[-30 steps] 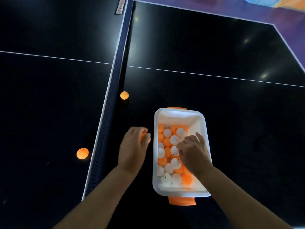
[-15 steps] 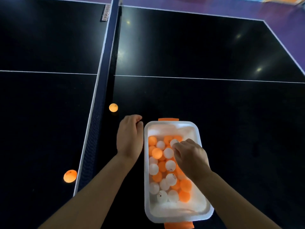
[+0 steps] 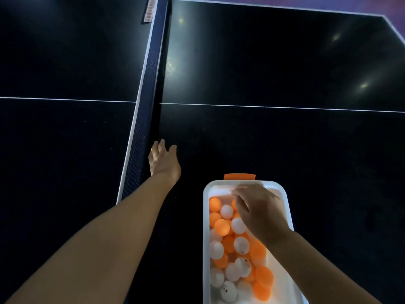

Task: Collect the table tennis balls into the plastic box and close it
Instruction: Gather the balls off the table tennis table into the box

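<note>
A white plastic box (image 3: 206, 216) with an orange latch (image 3: 239, 176) at its far end stands on the black table, lidless and holding several orange and white balls (image 3: 221, 227). My right hand (image 3: 259, 212) hangs over the far part of the box, fingers curled downward; what lies under them is hidden. My left hand (image 3: 163, 160) is stretched forward beside the net, fingers extended. A sliver of an orange ball (image 3: 151, 149) shows at its left edge; the rest is hidden by the hand.
The dark net (image 3: 142, 128) with a white top band runs from the far edge down to my left forearm. A white centre line (image 3: 285, 107) crosses the table. The table's far right corner (image 3: 385, 17) meets a purple floor.
My left hand reached forward along the net to the loose orange ball, which it now mostly covers. My right hand shifted toward the box's far end. The box sits lower in view.
</note>
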Demonstrator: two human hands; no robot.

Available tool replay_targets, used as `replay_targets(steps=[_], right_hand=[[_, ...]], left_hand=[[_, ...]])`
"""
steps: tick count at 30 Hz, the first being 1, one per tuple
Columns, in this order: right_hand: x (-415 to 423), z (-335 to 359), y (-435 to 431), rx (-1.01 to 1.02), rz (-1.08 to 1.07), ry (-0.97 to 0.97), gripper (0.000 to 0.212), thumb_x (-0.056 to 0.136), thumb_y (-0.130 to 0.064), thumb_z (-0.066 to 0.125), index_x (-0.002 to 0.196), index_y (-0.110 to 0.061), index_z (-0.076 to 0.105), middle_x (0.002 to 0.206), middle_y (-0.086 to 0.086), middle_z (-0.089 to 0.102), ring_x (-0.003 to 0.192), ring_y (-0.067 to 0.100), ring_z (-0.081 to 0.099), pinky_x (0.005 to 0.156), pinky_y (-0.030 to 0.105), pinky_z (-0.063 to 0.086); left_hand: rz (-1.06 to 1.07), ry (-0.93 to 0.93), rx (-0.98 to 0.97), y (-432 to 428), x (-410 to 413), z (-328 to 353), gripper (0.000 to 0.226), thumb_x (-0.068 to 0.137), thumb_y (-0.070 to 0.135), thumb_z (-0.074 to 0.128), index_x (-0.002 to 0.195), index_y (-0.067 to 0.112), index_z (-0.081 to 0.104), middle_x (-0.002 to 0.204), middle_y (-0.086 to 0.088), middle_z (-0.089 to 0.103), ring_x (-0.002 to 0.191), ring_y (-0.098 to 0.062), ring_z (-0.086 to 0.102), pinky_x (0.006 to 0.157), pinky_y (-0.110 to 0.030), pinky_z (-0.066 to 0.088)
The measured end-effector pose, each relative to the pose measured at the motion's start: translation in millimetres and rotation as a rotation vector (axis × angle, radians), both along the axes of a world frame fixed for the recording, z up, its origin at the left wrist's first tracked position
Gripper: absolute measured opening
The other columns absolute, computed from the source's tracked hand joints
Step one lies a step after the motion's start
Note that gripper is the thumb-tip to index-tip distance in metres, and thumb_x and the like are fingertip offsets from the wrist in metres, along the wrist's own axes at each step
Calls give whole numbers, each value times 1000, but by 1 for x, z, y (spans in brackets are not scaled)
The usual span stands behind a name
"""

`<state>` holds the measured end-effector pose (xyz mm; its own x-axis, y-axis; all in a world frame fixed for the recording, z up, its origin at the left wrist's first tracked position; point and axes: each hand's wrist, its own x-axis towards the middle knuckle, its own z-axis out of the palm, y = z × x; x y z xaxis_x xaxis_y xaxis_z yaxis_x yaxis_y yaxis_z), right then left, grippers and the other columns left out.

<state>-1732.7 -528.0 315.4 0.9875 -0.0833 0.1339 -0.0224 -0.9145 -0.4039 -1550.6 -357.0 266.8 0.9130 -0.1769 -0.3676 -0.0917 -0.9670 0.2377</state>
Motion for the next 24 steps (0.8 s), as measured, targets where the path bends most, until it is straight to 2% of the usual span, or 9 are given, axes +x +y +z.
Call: replay_targets(steps=[2,5,9,12,15,17,19,22,24], right_hand=[[0,-2,-1,18,12,3,24,87,-20,50,89,-11,72,85,2,74,78,13,68,72,15,46],[-1,-5,-1,32,14,9,30,89,-24,45,92,-10,72,87,3,74,81,13,69,74,16,48],[-2,-3,0,30,12,-7,29,88,-21,46,90,-10,72,87,3,73,80,13,68,74,14,46],[-3,-2,-2,32,-3,-28,25,86,-18,48,90,-10,72,87,3,73,81,14,68,72,19,50],[-9,3,-5,-22,-30,-38,18,83,-14,56,90,-10,72,78,4,72,70,16,66,63,20,47],[-14,5,-5,-58,-42,-56,18,83,-15,56,88,-10,72,68,3,68,60,16,62,56,18,42],[-19,8,-4,-90,-61,-77,18,83,-17,56,87,-11,73,65,1,66,57,15,60,52,16,39],[-28,10,-3,-72,-95,-116,17,84,-19,56,84,-13,72,64,1,64,55,16,59,45,22,44],[-34,12,-1,-59,-106,-133,23,87,-23,50,84,-13,71,65,2,64,54,17,58,43,26,47]], left_hand=[[9,-20,15,3,5,-2,55,90,0,49,141,15,35,158,-12,7,144,-31,3,113,-44,21],[60,-42,22,9,4,-4,44,90,-2,50,131,11,45,146,-15,27,127,-34,29,95,-40,40],[25,35,-120,15,-12,-10,42,92,3,51,132,13,43,134,-18,38,115,-33,43,86,-40,42],[75,46,-292,7,-27,6,40,94,27,53,131,14,43,127,-13,51,107,-30,54,83,-37,42],[128,-140,-562,-1,-56,36,44,93,37,53,132,17,43,120,-3,60,102,-22,60,84,-34,45],[67,-251,-749,-2,-83,56,46,92,40,52,131,17,44,110,2,62,92,-16,62,78,-31,50],[-70,-288,-852,0,-109,68,47,89,45,49,125,16,48,104,7,59,88,-9,59,72,-19,47],[-313,-301,-774,1,-139,69,50,88,50,47,124,16,51,113,2,59,102,-10,54,85,-19,39],[-373,-284,-691,6,-152,69,56,87,53,45,130,19,49,125,1,56,115,-13,48,96,-23,31]])
